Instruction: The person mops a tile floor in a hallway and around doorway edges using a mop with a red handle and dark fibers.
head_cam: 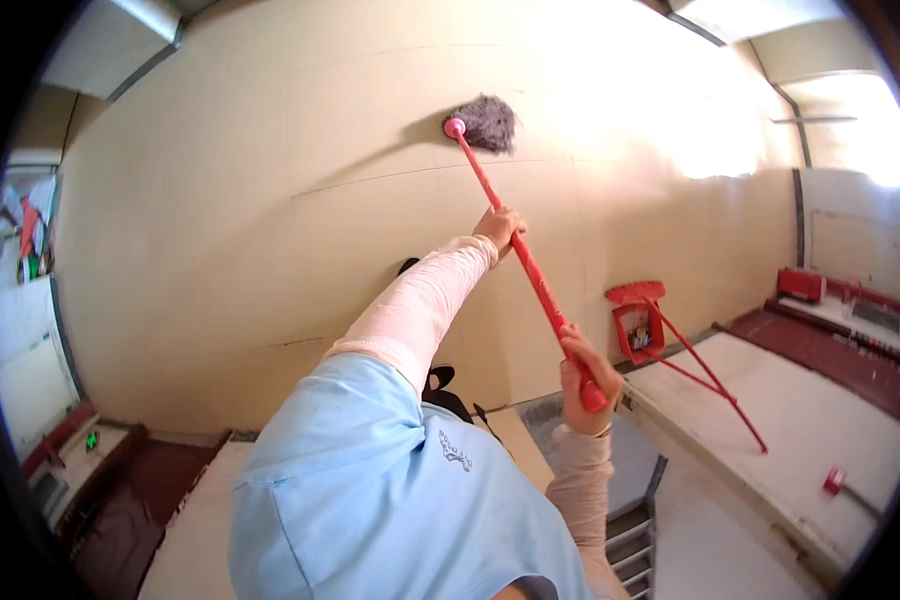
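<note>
A mop with a red handle (540, 289) slants up and away in front of me. Its shaggy grey mop head (487, 124) rests on the pale floor (232, 247), joined to the handle by a pink round fitting. My left hand (502, 227) grips the handle around its middle, arm stretched forward. Lower down, close to the handle's end, my right hand (589, 379) is wrapped around it. I wear a light blue shirt (397, 495) and pale sleeves on both forearms.
To the right, a red broom (636, 291) and a red dustpan (637, 330) holding debris have long handles leaning against the white wall (787, 397). A red box (800, 285) stands on a ledge. A metal railing (631, 547) shows at bottom right. Bright light washes out the far right floor.
</note>
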A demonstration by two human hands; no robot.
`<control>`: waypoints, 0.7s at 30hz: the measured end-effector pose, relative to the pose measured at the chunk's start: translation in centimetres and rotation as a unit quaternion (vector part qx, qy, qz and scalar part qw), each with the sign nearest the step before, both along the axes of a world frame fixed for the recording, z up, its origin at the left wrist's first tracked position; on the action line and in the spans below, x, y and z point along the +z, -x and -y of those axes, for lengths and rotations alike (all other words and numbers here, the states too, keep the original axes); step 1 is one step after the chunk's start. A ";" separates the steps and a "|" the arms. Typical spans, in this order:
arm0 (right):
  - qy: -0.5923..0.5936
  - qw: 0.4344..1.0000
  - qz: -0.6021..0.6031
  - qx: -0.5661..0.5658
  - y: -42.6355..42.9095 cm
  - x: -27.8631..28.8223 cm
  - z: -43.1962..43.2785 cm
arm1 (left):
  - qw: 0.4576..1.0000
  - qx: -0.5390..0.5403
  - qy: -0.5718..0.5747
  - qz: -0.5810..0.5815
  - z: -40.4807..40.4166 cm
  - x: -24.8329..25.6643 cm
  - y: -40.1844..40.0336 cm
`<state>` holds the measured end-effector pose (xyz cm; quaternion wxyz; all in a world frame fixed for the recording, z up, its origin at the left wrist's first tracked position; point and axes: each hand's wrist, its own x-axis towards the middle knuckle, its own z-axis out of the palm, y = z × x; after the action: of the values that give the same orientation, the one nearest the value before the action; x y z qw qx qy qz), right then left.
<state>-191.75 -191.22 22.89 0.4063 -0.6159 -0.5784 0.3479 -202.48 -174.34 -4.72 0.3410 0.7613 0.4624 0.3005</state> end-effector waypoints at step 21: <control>0.326 0.724 -0.069 0.604 24.3 -0.1 -28.5 | 0.708 0.683 0.162 -0.076 10.6 1.5 21.4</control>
<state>-216.01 -162.75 22.82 -0.0768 -0.2051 -0.6491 0.7285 -223.93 -184.96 -3.24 0.1247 0.1907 0.9220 0.3129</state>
